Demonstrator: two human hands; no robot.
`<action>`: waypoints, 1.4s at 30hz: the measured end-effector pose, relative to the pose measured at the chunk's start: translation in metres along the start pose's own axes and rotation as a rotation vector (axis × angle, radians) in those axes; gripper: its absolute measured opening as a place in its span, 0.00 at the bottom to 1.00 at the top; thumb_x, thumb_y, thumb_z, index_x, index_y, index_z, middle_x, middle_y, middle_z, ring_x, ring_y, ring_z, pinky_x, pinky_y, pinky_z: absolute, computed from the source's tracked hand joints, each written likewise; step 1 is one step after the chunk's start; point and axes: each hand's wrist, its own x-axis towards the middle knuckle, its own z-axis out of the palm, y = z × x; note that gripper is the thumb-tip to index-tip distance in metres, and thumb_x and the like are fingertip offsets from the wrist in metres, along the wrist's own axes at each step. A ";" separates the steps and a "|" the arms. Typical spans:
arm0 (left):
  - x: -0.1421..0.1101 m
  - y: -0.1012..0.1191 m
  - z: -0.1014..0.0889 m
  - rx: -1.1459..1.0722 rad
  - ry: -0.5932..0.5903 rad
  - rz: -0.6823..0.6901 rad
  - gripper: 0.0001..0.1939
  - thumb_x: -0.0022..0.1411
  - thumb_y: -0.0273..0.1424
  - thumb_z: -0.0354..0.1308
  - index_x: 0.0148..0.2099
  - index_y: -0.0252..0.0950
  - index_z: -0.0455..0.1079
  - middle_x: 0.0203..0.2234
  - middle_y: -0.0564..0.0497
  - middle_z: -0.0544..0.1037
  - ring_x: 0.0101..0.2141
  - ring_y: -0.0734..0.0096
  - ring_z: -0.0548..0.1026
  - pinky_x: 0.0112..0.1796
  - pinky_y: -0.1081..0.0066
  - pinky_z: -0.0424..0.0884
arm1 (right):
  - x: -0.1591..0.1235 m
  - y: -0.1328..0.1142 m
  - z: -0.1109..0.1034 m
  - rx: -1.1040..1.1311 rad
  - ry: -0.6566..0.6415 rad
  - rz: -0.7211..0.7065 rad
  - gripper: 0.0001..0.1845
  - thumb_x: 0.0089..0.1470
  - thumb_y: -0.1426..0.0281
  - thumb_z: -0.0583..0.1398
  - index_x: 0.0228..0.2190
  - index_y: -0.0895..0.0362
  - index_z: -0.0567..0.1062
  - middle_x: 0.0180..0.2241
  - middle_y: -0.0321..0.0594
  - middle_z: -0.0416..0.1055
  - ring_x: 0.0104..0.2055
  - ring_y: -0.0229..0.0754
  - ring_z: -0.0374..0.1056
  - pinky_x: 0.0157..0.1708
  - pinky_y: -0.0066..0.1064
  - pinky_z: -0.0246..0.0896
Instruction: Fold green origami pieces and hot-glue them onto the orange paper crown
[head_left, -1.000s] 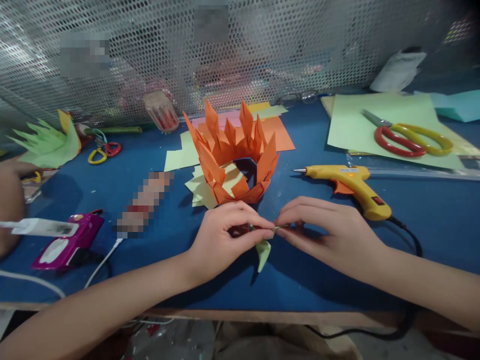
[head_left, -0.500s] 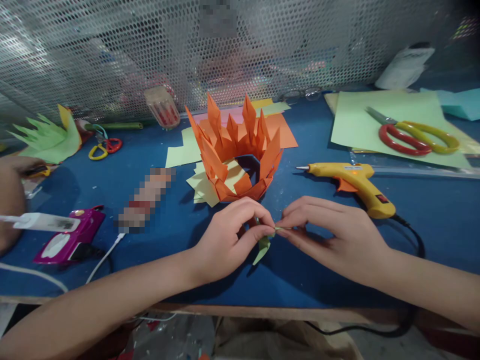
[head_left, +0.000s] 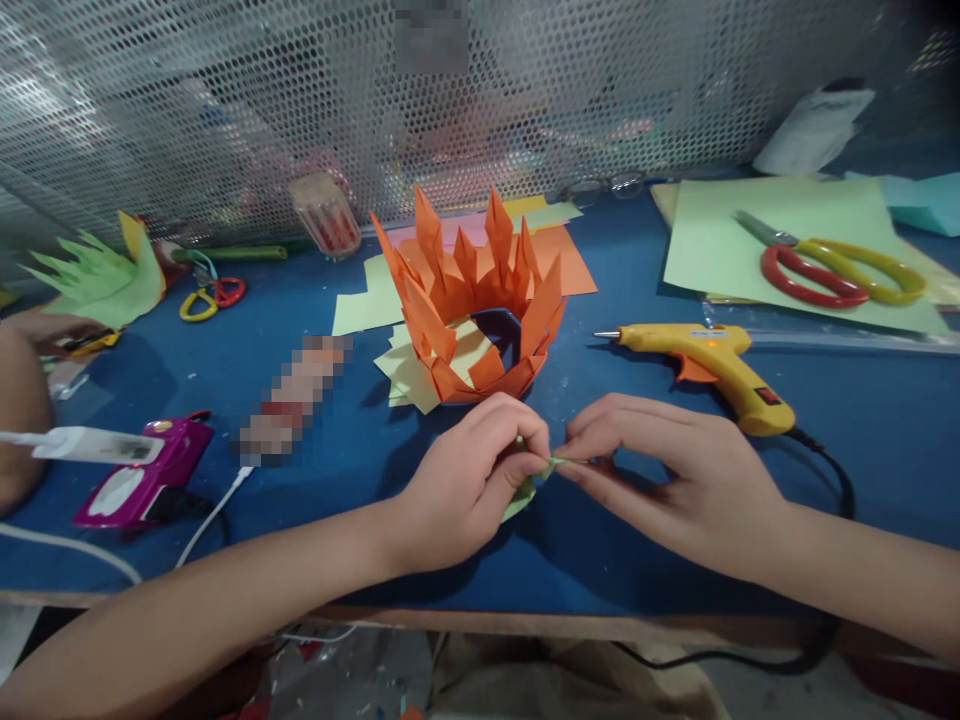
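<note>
Between my two hands is a small piece of light green paper (head_left: 520, 503), mostly hidden behind the left fingers. My left hand (head_left: 469, 480) pinches it between thumb and forefinger. My right hand (head_left: 667, 470) is closed with its fingertips on the paper's right end, almost touching the left fingertips. Just beyond the hands stands an orange folded-paper crown (head_left: 450, 372), an upright ring of pointed pieces. A yellow hot glue gun (head_left: 682, 345) lies to the right, past my right hand, with its nozzle toward the crown.
Red-and-yellow-handled scissors (head_left: 832, 270) lie on green paper sheets (head_left: 701, 240) at right. Small scissors (head_left: 214, 298) and a green paper crown (head_left: 97, 285) are at left, near another person's arm (head_left: 22, 400). A purple power socket (head_left: 142, 480) with cables sits front left. Mesh (head_left: 525, 90) rises behind.
The green paper has turned in my left fingers, and its hanging tip is now more hidden behind the hand. The view has shifted slightly; the crown and glue gun stay put.
</note>
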 end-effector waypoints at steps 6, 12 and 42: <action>0.001 -0.003 -0.001 -0.089 0.066 -0.030 0.07 0.68 0.29 0.49 0.35 0.36 0.62 0.31 0.50 0.67 0.34 0.72 0.67 0.38 0.72 0.66 | 0.003 0.001 -0.005 -0.040 0.050 0.018 0.04 0.55 0.75 0.60 0.29 0.54 0.70 0.26 0.35 0.71 0.27 0.34 0.69 0.25 0.25 0.65; 0.000 -0.003 0.000 -0.350 0.065 -0.155 0.07 0.68 0.32 0.50 0.35 0.37 0.61 0.34 0.50 0.69 0.36 0.72 0.70 0.39 0.73 0.67 | 0.003 0.002 -0.006 -0.044 0.061 0.018 0.04 0.55 0.74 0.60 0.30 0.54 0.71 0.26 0.35 0.72 0.26 0.34 0.69 0.24 0.25 0.65; 0.004 0.001 0.000 -0.108 0.155 -0.179 0.04 0.55 0.22 0.65 0.28 0.33 0.76 0.26 0.52 0.80 0.30 0.78 0.77 0.33 0.82 0.71 | -0.001 0.005 0.002 -0.062 0.020 -0.011 0.07 0.54 0.78 0.59 0.33 0.54 0.73 0.30 0.37 0.73 0.30 0.32 0.71 0.29 0.21 0.67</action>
